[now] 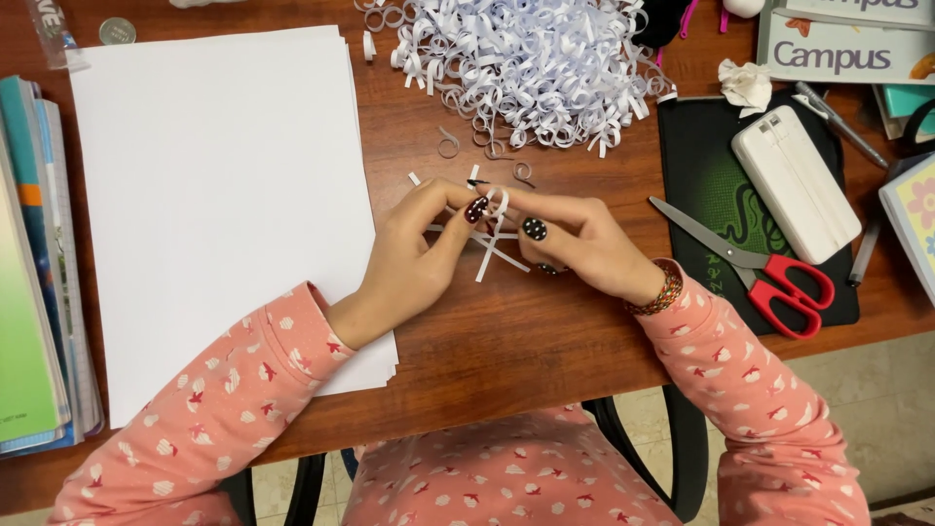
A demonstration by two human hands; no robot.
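Left hand: the left hand [414,255] is pinching a thin white paper strip [495,239] between thumb and fingers, the fingers drawn narrow around it; one dark nail with pale dots is showing.
Right hand: the right hand [584,244] is closing on the same strip from the other side, fingertips meeting the left hand's, with a woven multicoloured bracelet [662,289] sitting at the wrist.
Strip: it is bending into a small loop at the fingertips, just above the tabletop near its middle, while its flat, straight ends are hanging down and crossing below the hands.
Curl heap: a loose pile of curled white paper strips [531,63] is lying at the far edge, springy and tangled; a few stray ringlets are lying between it and the hands.
Sheets: a stack of smooth white rectangular paper sheets [214,214] is lying flat on the left, its corner passing under the left wrist.
Tabletop: the reddish-brown wooden tabletop [487,351] is showing a fine grain.
Scissors: steel scissors with red plastic handles [755,268] are lying near the right hand on a black mat with a green snake shape [701,185].
Case: a white, ribbed, rounded rectangular case [794,180] is resting on that mat.
Sleeves: soft pink patterned fabric is covering both arms.
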